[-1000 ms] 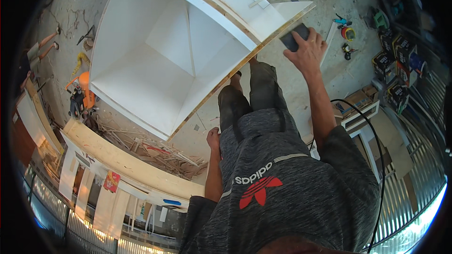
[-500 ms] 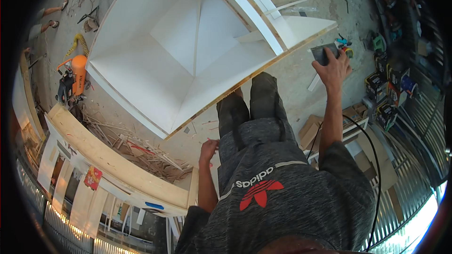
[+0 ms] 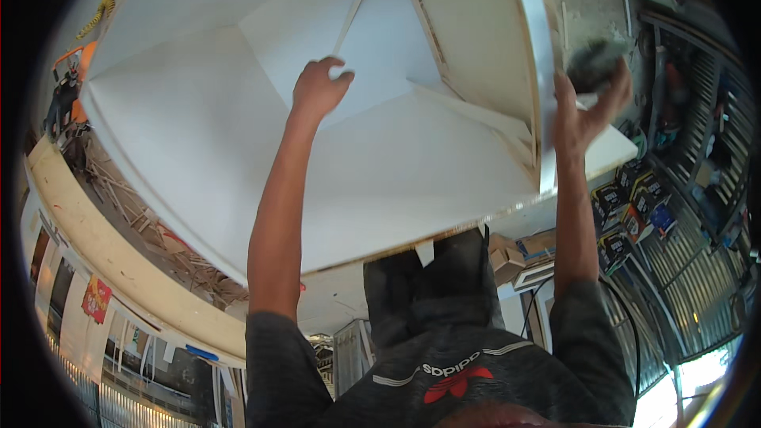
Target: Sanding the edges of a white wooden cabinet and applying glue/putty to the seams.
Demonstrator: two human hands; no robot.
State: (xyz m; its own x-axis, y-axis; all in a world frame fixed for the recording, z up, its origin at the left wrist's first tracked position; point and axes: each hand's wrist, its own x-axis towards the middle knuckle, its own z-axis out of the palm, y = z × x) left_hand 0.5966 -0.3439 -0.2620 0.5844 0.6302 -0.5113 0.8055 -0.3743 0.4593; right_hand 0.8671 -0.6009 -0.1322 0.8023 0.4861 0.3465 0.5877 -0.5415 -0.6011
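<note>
A large white open cabinet box (image 3: 380, 166) with raw wooden edges fills the middle of the view. Over its inside is my left hand (image 3: 321, 89), fingers curved and apart from the thumb, nothing held. A thin pale strip or seam (image 3: 358, 4) runs up from just behind its fingertips; I cannot tell whether they touch. Beyond the upright white panel (image 3: 541, 71) on the right, my right hand (image 3: 590, 115) grips a dark grey flat block (image 3: 590, 63), smeared by motion.
Wooden offcuts (image 3: 131, 206) lie left of the box, behind a long pale wooden panel (image 3: 103, 246). An orange air compressor (image 3: 83, 67) stands at the far left. Black boxes (image 3: 610, 210) and corrugated metal sheeting (image 3: 690, 277) are on the right.
My left hand has risen from beside my leg to over the box's inside. My right hand, still with the block, has come beside the upright panel. The box now appears nearer.
</note>
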